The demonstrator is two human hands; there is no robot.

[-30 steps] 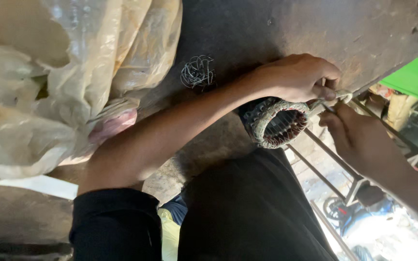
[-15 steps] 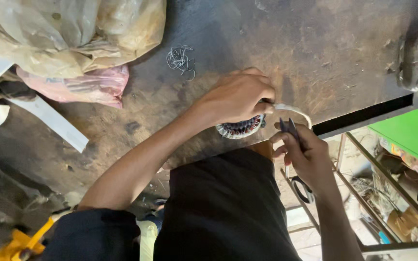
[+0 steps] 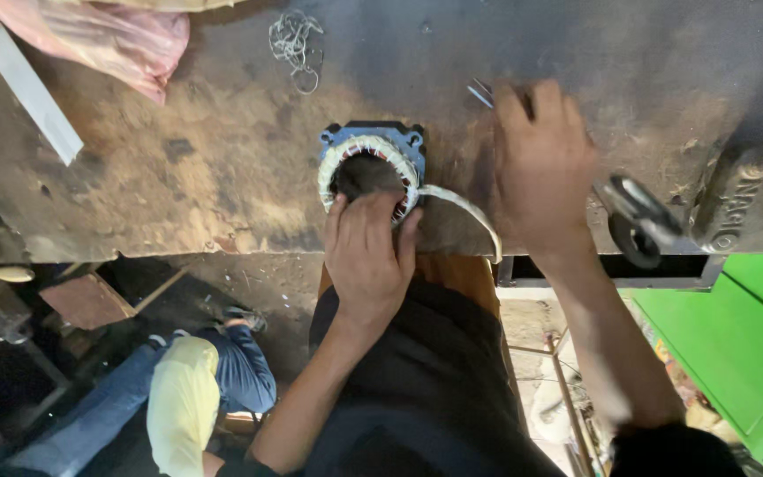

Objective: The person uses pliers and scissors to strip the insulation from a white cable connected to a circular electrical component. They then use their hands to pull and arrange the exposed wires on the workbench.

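A motor stator (image 3: 371, 157) with a blue frame and white-wrapped windings lies flat on the worn dark workbench (image 3: 178, 168). My left hand (image 3: 366, 256) grips its near rim, fingers curled into the bore. A white sleeved lead (image 3: 465, 212) curves from the stator toward the bench edge. My right hand (image 3: 542, 168), blurred by motion, is over the bench to the stator's right and holds black-handled scissors (image 3: 636, 221). The scissor tips stick out past the fingers at the far side.
A tangle of thin wire (image 3: 293, 42) lies beyond the stator. A pink plastic bag (image 3: 117, 40) and a white strip (image 3: 28, 93) sit at the far left. A dark cast-metal vise (image 3: 744, 203) stands at the right, above a green object (image 3: 735, 336). Another person's legs (image 3: 196, 389) are below the bench.
The stator has gone from being held at the bench edge to lying flat on the bench. My right hand with the scissors moved up from the edge over the bench top.
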